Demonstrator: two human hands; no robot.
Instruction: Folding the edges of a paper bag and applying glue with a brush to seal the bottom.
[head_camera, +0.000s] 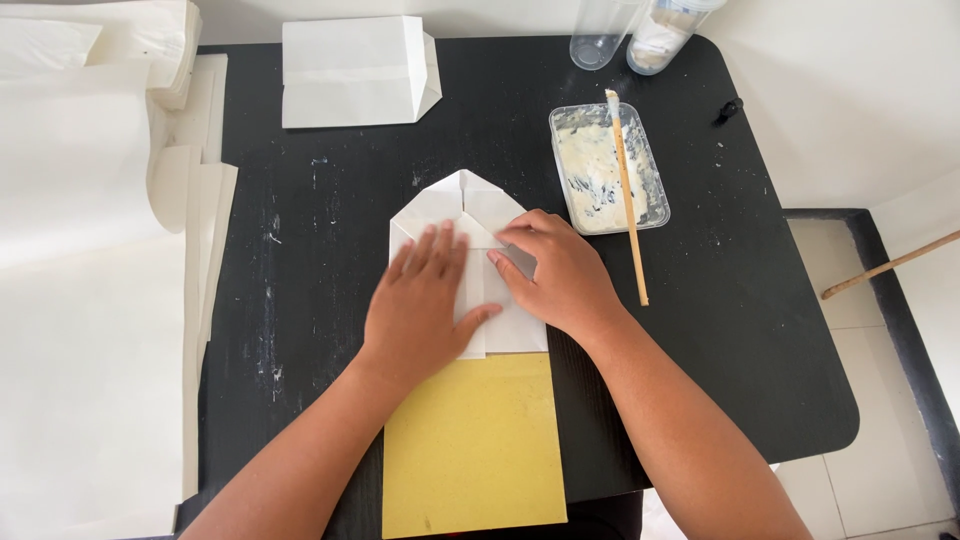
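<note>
A matte black table with rounded corners (300, 250), its top streaked with pale dried smears, fills most of the view. Along its left edge lie large sheets of white paper (80, 330), smooth and slightly curled, stacked in loose layers. At the near edge sits a flat yellow rectangular card (475, 450), dull-surfaced, with its far end tucked under a folded white paper piece with a pointed top (462, 205), creased into triangular flaps, which lies at the middle of the table.

The left hand (420, 305) lies flat and open on that folded paper, fingers spread and palm pressing down, gripping nothing. The right hand (560, 275) rests just beside it, fingers bent, its fingertips pushing on the crease near the centre flap; it appears to press rather than pinch, though the fingertips are partly hidden.

At the far edge lies a finished folded white paper bag (355, 70), flat and crisp. To the right stands a clear rectangular plastic tray of whitish paste (608, 170), with a thin wooden stick (628, 195) laid across it, tip smeared. Two clear plastic containers (640, 35) stand behind the tray.
</note>
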